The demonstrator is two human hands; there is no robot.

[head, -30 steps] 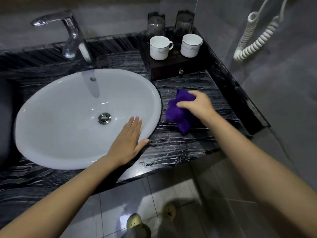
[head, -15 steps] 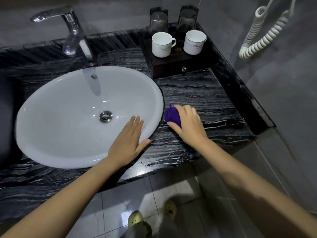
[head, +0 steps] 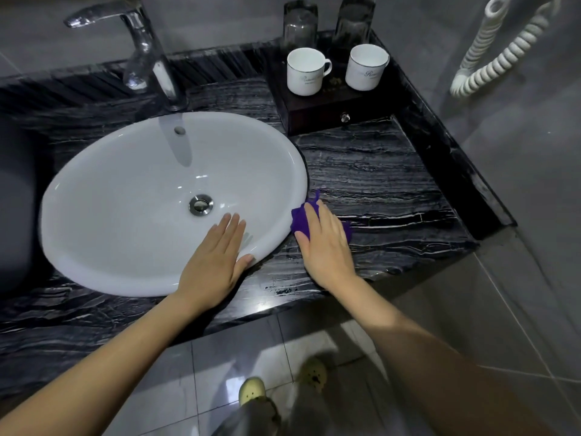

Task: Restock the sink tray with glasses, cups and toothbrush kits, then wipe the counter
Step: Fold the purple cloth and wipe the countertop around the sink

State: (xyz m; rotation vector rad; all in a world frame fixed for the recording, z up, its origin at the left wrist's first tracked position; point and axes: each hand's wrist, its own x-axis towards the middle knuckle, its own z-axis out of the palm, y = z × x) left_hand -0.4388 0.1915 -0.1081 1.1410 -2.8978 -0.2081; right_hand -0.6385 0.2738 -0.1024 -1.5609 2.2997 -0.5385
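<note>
Right hand is lying palm-down over a purple cloth, fingers extended and pressing it flat onto the black marbled counter; nothing is pinched, the cloth is held by downward pressure only. The cloth is sitting on the counter right against the sink basin's right rim, its edges showing at the fingertips and at the hand's right side, with a small corner sticking up beyond the fingertips.

Left hand is resting open and flat on the near right rim of the white oval sink basin, fingers together and reaching into the bowl, thumb on the rim edge. It is gripping nothing.

The dark wooden tray is standing in the far right corner of the counter, a small metal knob showing on its front face. Two white cups are standing upright on it side by side, the left cup with its handle turned right, the right cup just beside it. Two clear glasses, the left glass and the right glass, are standing behind them against the wall. Toothbrush kits cannot be made out.

A chrome faucet is overhanging the basin's far side. A white coiled cord is hanging on the right wall.
</note>
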